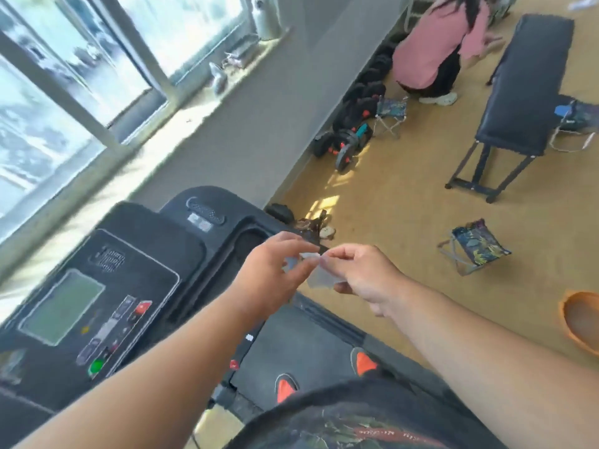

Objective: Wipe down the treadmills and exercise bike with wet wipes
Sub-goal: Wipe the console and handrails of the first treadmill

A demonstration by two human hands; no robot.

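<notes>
You stand on a treadmill (311,348) in a sunlit room with a tan floor (389,196); your orange-toed shoes (285,387) rest on its dark belt at 6 o'clock. Its console (97,296), with a greenish screen and a column of red and green buttons, fills the 8 o'clock sector. A window (81,59) and its sill (207,102) run from 9 to 12 o'clock.

At the centre of the view, both of your arms reach forward over the console's right edge. A small, pale, crumpled wet wipe (316,270) hangs in the air between your hands. The fingers of your left hand (269,273) curl round its left edge, at 9 o'clock of the wipe; the thumb and fingers of your right hand (359,277) pinch its right side, at 3 o'clock. The wipe touches neither the console nor the belt. Motion blur hides its folds.

Dark weights (350,137) with orange and teal parts line the wall at 1 o'clock. A crouching person in a pink top (434,50) is at 1 o'clock, far off. A black padded bench (525,89) stands at 2 o'clock, with a patterned folding stool (476,244) at 3 o'clock and another (390,115) beside the weights. An orange basin (580,322) sits at the 4 o'clock edge.
</notes>
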